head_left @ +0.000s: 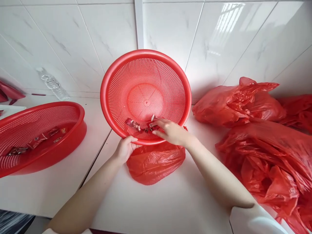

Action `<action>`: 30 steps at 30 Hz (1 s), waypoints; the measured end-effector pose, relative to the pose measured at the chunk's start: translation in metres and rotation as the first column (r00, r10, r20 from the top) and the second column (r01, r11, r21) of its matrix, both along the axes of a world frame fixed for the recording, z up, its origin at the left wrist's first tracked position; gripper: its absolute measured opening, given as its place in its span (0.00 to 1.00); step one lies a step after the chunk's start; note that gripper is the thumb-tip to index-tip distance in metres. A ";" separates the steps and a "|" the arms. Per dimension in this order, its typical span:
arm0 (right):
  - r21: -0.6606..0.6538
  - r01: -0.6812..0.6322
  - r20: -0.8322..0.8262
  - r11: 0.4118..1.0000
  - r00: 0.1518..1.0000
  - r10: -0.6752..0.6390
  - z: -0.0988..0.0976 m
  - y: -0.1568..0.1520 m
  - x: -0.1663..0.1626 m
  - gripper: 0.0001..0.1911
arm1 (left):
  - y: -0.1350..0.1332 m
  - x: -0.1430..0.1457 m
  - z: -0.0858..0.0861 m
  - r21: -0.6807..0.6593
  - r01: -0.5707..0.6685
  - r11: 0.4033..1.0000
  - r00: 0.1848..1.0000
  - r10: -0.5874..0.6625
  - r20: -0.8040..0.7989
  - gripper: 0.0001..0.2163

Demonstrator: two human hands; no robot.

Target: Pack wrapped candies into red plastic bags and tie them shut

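A round red plastic basket [146,71] with a perforated wall is tilted toward me. My left hand [125,148] grips its near rim, thumb over the edge. Inside the basket, my right hand [169,130] has its fingers curled down at several small wrapped packets by the near wall. What the fingertips close on is partly hidden. One dark red shiny packet [133,124] lies just left of those fingers. Under the near rim, a red plastic bag [156,164] rests on the white table, its upper part covered by the basket.
A second red basket [73,143] holding several small packets stands at the left. Filled red plastic bags [234,104] and crumpled bags [270,162] occupy the right side. A clear plastic bottle [53,84] leans by the tiled wall [170,29].
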State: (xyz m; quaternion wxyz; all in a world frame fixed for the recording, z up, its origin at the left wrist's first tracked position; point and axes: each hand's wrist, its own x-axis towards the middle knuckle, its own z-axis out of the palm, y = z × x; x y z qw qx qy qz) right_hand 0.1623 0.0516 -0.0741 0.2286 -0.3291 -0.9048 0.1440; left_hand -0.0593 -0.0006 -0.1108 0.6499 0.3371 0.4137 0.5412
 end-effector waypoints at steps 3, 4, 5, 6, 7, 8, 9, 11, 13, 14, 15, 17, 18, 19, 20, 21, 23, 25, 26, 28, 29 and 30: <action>-0.034 -0.038 0.105 0.999 0.994 0.041 -0.009 -0.001 -0.008 0.23 | -0.001 0.000 -0.002 0.002 0.035 0.999 0.999 -0.035 -0.020 0.11; -0.046 -0.037 0.121 0.998 0.992 0.042 -0.010 -0.001 -0.009 0.25 | -0.001 -0.001 -0.003 0.005 0.028 1.000 0.999 -0.028 -0.030 0.10; -0.056 -0.036 0.123 0.998 0.992 0.042 -0.011 -0.002 -0.009 0.26 | 0.000 -0.001 -0.003 0.007 0.014 1.000 0.999 -0.014 -0.040 0.10; -0.064 -0.040 0.112 0.997 0.993 0.047 -0.010 -0.002 -0.009 0.26 | 0.000 -0.002 -0.004 0.007 -0.002 1.000 0.999 0.002 -0.047 0.10; -0.073 -0.054 0.094 0.996 0.994 0.061 -0.008 -0.002 -0.008 0.26 | 0.001 -0.003 -0.005 0.005 -0.015 1.000 0.999 0.015 -0.050 0.10; -0.085 -0.079 0.072 0.993 0.994 0.085 -0.007 -0.002 -0.006 0.25 | 0.002 -0.003 -0.006 0.005 -0.023 1.000 0.998 0.023 -0.050 0.11; -0.104 -0.109 0.051 0.989 0.992 0.115 -0.005 -0.002 -0.005 0.22 | 0.002 -0.004 -0.006 0.006 -0.028 1.000 0.998 0.028 -0.048 0.11; -0.159 -0.121 0.007 0.980 0.992 0.124 -0.002 0.001 0.000 0.15 | 0.003 -0.005 -0.008 0.017 -0.030 0.999 0.999 0.031 -0.037 0.11; -0.232 -0.027 -0.038 0.972 0.999 0.019 0.001 0.004 0.005 0.09 | 0.003 -0.006 -0.008 0.036 -0.030 0.999 0.999 0.031 -0.023 0.10; -0.293 0.025 -0.066 0.956 0.997 -0.046 0.002 0.006 0.009 0.08 | 0.004 -0.006 -0.008 0.044 -0.032 0.999 0.999 0.033 -0.018 0.10; -0.373 0.053 -0.101 0.926 0.990 -0.098 0.003 0.008 0.012 0.08 | 0.004 -0.006 -0.008 0.045 -0.031 0.999 0.999 0.032 -0.014 0.10; -0.546 0.004 -0.191 0.838 0.973 -0.129 0.007 0.011 0.020 0.09 | 0.004 -0.007 -0.008 0.029 -0.025 0.999 1.000 0.025 -0.018 0.11; -0.616 -0.043 -0.241 0.787 0.961 -0.136 0.010 0.012 0.024 0.10 | 0.004 -0.007 -0.008 0.018 -0.023 1.000 0.999 0.023 -0.023 0.12; -0.663 -0.079 -0.287 0.744 0.945 -0.155 0.013 0.013 0.027 0.11 | 0.004 -0.007 -0.009 0.009 -0.022 1.000 0.999 0.023 -0.026 0.12; -0.690 -0.099 -0.318 0.717 0.931 -0.179 0.017 0.013 0.030 0.11 | 0.005 -0.007 -0.009 0.004 -0.022 1.000 0.999 0.022 -0.027 0.12; -0.700 -0.105 -0.335 0.706 0.922 -0.196 0.020 0.012 0.032 0.12 | 0.005 -0.007 -0.009 0.005 -0.021 1.000 0.999 0.021 -0.024 0.11; -0.672 -0.088 -0.324 0.735 0.928 -0.185 0.027 0.009 0.035 0.13 | 0.004 -0.007 -0.010 0.020 -0.021 1.000 1.000 0.021 -0.014 0.10; -0.585 -0.040 -0.240 0.810 0.963 -0.126 0.033 0.004 0.036 0.12 | 0.004 -0.007 -0.011 0.037 -0.020 0.999 1.000 0.021 -0.009 0.10; -0.536 -0.021 -0.177 0.844 0.980 -0.088 0.034 0.002 0.036 0.11 | 0.004 -0.006 -0.011 0.046 -0.024 0.999 1.000 0.025 -0.010 0.11; -0.471 -0.018 -0.043 0.882 0.999 -0.002 0.035 -0.002 0.035 0.11 | 0.003 -0.006 -0.011 0.060 -0.031 0.998 0.999 0.032 -0.015 0.12; -0.459 -0.028 0.006 0.888 0.999 0.035 0.033 -0.003 0.034 0.11 | 0.003 -0.006 -0.011 0.061 -0.032 0.998 0.999 0.033 -0.019 0.12; -0.446 -0.035 0.032 0.894 0.998 0.055 0.031 -0.003 0.032 0.12 | 0.003 -0.005 -0.011 0.061 -0.031 0.998 0.999 0.033 -0.025 0.13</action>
